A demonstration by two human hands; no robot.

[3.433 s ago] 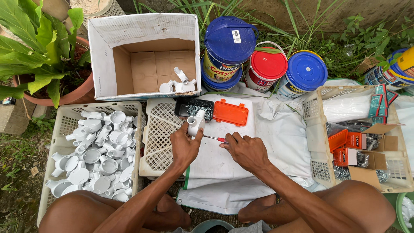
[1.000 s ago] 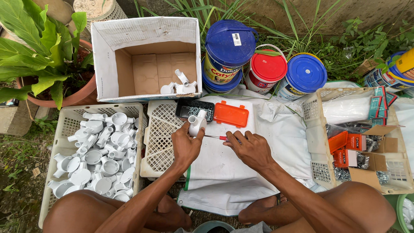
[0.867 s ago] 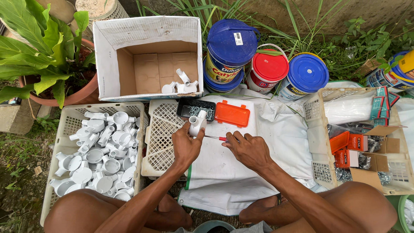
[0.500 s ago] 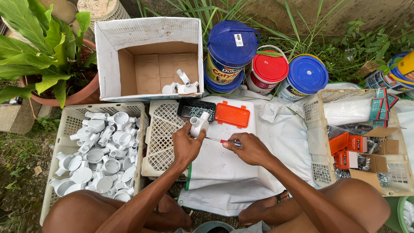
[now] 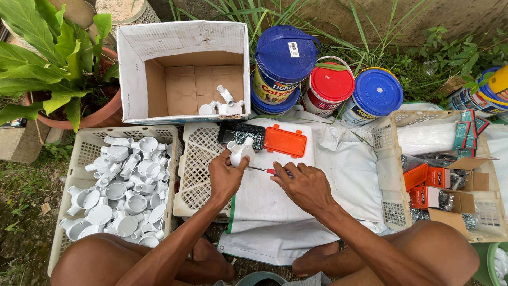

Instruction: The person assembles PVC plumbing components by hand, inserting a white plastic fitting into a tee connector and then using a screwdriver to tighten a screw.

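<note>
Your left fingers (image 5: 236, 165) are wrapped around a white plastic conduit box (image 5: 241, 152), holding it up off the white cloth (image 5: 275, 212), just in front of the small black tray of screws (image 5: 242, 136) and its orange lid (image 5: 285, 141). Your right hand (image 5: 304, 185) is closed on a red-handled screwdriver (image 5: 267, 170), whose thin shaft points left and meets the box at its lower side; the tip itself is hidden behind the fitting, so you cannot tell whether it sits in a screw head.

That hidden tip is probably your main risk: if it is not seated squarely, a push could make it slip off and jab toward your left palm (image 5: 225, 180), which lies right in line with the shaft. The box is smooth and round, gripped only by the fingers, so a hard twist may turn it in your hand or knock it loose.

A dropped screw would likely roll into the folds of the cloth or fall through the lattice of the empty cream crate (image 5: 198, 159) beside your left wrist. The open screw tray sits close to your knuckles, and a sudden slip could tip it. Farther left, the crate of white fittings (image 5: 119, 182) and the cardboard box (image 5: 182, 74) are well apart from your hands.
</note>
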